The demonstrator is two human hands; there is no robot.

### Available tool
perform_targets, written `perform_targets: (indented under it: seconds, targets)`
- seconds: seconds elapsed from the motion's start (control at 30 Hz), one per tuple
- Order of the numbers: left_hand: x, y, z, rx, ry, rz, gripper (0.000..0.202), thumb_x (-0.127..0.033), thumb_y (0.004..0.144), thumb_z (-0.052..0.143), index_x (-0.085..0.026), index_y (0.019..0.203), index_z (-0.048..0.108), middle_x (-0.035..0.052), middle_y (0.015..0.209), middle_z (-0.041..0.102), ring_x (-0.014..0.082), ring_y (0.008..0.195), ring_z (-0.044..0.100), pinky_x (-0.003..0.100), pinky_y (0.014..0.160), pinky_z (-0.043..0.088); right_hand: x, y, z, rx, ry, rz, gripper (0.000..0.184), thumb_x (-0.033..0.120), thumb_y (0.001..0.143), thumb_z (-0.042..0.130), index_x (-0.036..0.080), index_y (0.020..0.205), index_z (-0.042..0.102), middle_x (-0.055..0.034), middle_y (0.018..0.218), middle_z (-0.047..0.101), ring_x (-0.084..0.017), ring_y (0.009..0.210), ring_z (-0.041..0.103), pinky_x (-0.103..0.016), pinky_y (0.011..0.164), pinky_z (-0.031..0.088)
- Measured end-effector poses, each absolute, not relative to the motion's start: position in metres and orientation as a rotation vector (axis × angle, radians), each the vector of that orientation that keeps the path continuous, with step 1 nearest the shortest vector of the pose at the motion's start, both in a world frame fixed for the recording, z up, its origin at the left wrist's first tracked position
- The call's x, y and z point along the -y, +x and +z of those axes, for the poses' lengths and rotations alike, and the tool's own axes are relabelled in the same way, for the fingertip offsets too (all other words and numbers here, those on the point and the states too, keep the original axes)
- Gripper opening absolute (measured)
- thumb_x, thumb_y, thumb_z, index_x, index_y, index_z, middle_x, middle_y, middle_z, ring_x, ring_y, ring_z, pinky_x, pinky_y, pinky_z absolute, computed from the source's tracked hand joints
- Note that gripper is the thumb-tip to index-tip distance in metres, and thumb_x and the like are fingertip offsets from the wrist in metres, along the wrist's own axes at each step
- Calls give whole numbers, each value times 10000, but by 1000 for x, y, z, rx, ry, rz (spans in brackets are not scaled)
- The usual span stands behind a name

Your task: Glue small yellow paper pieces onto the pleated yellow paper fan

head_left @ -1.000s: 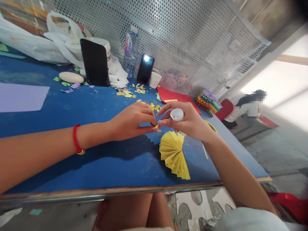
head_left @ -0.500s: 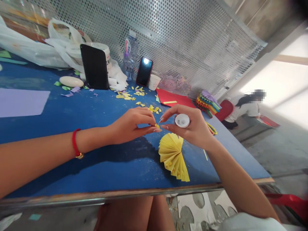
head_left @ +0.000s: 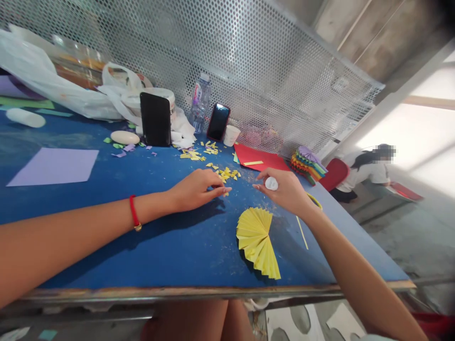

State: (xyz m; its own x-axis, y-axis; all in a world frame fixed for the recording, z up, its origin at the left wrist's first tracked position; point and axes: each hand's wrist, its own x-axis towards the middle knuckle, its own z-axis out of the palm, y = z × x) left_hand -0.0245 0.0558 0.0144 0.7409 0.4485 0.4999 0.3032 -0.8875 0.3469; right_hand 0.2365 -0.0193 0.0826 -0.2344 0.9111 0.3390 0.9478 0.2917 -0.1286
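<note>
My left hand (head_left: 195, 189) rests on the blue table (head_left: 149, 237), fingers pinched together over a tiny yellow paper scrap (head_left: 225, 193) by the fingertips. My right hand (head_left: 286, 192) hovers just right of it, curled round a small white cap (head_left: 271, 183). A pleated yellow paper fan (head_left: 256, 240) lies flat on the table below and between both hands, touched by neither. A red bracelet (head_left: 134, 212) circles my left wrist.
Yellow paper scraps (head_left: 220, 173) litter the table beyond my hands. Two phones (head_left: 155, 119), a water bottle (head_left: 199, 102), a white cup (head_left: 231, 135), red paper (head_left: 259, 158), stacked coloured fans (head_left: 307, 158) and a lilac sheet (head_left: 55, 166) sit further back. A person (head_left: 369, 163) crouches at the far right.
My hands have drawn apart and moved lower towards the table. The head camera has tilted up, so more of the mesh wall and the table's left show.
</note>
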Motion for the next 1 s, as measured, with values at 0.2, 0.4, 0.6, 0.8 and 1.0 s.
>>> perform_targets:
  seconds: [0.2,0.4,0.6,0.8,1.0]
  targets:
    - [-84,-42,18,-1008,2753,897,392,-471,990,496,-164,969,738,98,970,764,227,903,686,317,802,498,32,252,62,2194,-1668,-297,217,371,905,704,223,1063,710,-61,964,789,-257,862,725,-323,720,432]
    - [-141,-52,44,-1501,2862,790,387,-239,908,505,-141,1235,687,175,1317,676,332,1227,624,446,1033,476,33,262,54,2232,-1684,-228,197,345,944,646,229,1092,705,-73,1050,792,-255,918,733,-306,705,424]
    - [-196,-33,72,-1825,2879,268,142,-191,904,669,-105,1002,728,151,1120,725,322,1200,641,547,1124,430,33,266,53,2240,-1662,-163,220,392,952,661,246,1110,704,-44,1052,791,-240,960,738,-293,720,420]
    - [-212,-27,80,-2020,2750,-22,315,-357,980,662,-133,1201,648,106,1214,668,236,1098,667,448,958,587,33,271,53,2260,-1635,-156,216,395,959,651,256,1118,701,-38,1033,797,-242,931,741,-295,672,371]
    - [-213,-18,107,-1973,2764,209,312,-315,989,636,-150,1254,632,114,1265,648,265,1172,637,487,1022,543,34,270,56,2260,-1622,-144,219,398,960,648,262,1123,699,-31,998,796,-241,907,737,-300,647,332]
